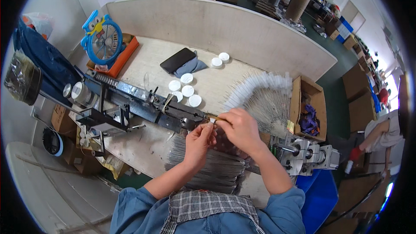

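Both hands meet at the right end of a long black metal fixture (173, 112) on the bench. My left hand (200, 144) is closed in a pinch at a small white piece (212, 120), its thumb and forefinger together. My right hand (239, 131) is closed too, its fingertips touching the same spot; what they pinch is too small to make out. Under my hands lies a thick bundle of thin grey rods (203, 169). Beyond the right hand, a fan of thin wires with white ends (260, 89) lies on the bench.
Several round white tubs (187, 91) stand behind the fixture, near a black phone (178, 60) on a grey cloth. A blue fan (104, 39) sits in an orange tray at the left. An open cardboard box (321, 99) and a metal motor unit (310, 156) are at the right.
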